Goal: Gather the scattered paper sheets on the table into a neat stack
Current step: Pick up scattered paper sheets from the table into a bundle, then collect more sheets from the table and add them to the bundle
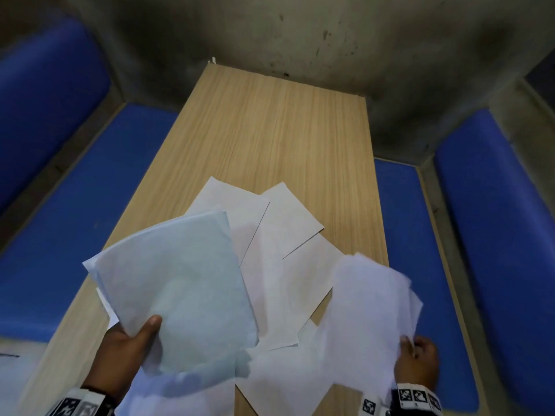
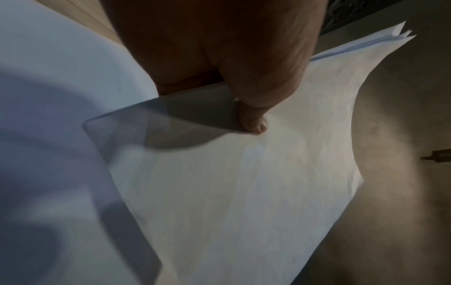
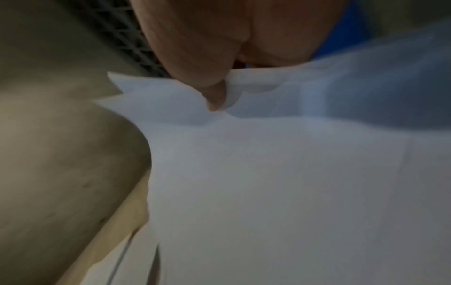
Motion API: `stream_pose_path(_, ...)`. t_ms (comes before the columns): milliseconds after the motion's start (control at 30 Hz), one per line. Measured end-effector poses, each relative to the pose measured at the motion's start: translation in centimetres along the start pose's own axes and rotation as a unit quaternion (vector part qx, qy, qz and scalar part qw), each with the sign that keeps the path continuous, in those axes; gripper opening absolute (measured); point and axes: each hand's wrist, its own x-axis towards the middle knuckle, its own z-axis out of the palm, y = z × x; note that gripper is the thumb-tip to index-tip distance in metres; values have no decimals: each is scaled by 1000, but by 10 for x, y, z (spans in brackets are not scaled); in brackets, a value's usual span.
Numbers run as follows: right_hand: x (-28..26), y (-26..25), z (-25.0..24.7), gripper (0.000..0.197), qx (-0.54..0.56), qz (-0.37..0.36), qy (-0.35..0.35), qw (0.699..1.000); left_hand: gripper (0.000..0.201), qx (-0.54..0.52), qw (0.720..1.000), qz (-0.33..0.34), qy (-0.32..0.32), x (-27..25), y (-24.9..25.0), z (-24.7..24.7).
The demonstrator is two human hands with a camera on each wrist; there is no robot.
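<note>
My left hand (image 1: 135, 340) holds a small bundle of white sheets (image 1: 177, 283) lifted above the near left of the wooden table (image 1: 270, 130), thumb (image 2: 253, 123) on top of the bundle (image 2: 244, 192). My right hand (image 1: 416, 361) pinches the near edge of a few blurred white sheets (image 1: 366, 319) raised over the table's near right; the thumb (image 3: 214, 96) presses on those sheets (image 3: 268, 183). Several more white sheets (image 1: 276, 235) lie fanned and overlapping on the table between the hands.
Blue cushioned benches run along the left (image 1: 75, 205) and right (image 1: 495, 220) of the narrow table. A stained concrete wall (image 1: 300, 34) stands beyond the far end. Bare wood shows on the far half of the table.
</note>
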Motion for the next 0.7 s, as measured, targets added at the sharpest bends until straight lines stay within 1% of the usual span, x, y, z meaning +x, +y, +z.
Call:
stream_pose_path(100,-4,-34,-20,21,21,-98,-27,995,31,-29,1000,-7,-6,3,3,6)
stream_pose_path(233,-15,-79,-45,17,74,-176,-86,978,25,-46,999,-11,-6,11,6,19)
stream_pose_path(300,-26,-100,-47,3,117,-199,-143,963,23,-43,999,-15,-9,15,7,27)
stream_pose_path(367,-39,-117,-38,14,154,-222,-209,940,29,-40,999,-22,-26,18,6,36)
stream_pose_path(467,-68,-132,-13,11,202,-233,-301,902,44,-63,995,-33,-71,15,10,49)
stream_pose_path(500,-81,-137,-4,13,212,-235,-321,893,42,-74,993,-38,-88,11,12,54)
stream_pose_path(567,-95,-133,21,14,193,-243,-348,885,29,-109,984,-46,-133,0,20,64)
stream_pose_path(600,-99,-128,34,17,179,-244,-359,883,29,-122,978,-49,-162,-6,23,69)
stream_pose_path(633,-106,-127,44,21,163,-239,-367,884,31,-127,972,-51,-192,-13,27,73)
stream_pose_path(667,-109,-121,56,30,160,-226,-376,884,31,-128,967,-50,-213,-17,28,76)
stream_pose_path(700,-112,-116,66,47,161,-207,-383,886,27,-121,966,-56,-221,-19,29,76)
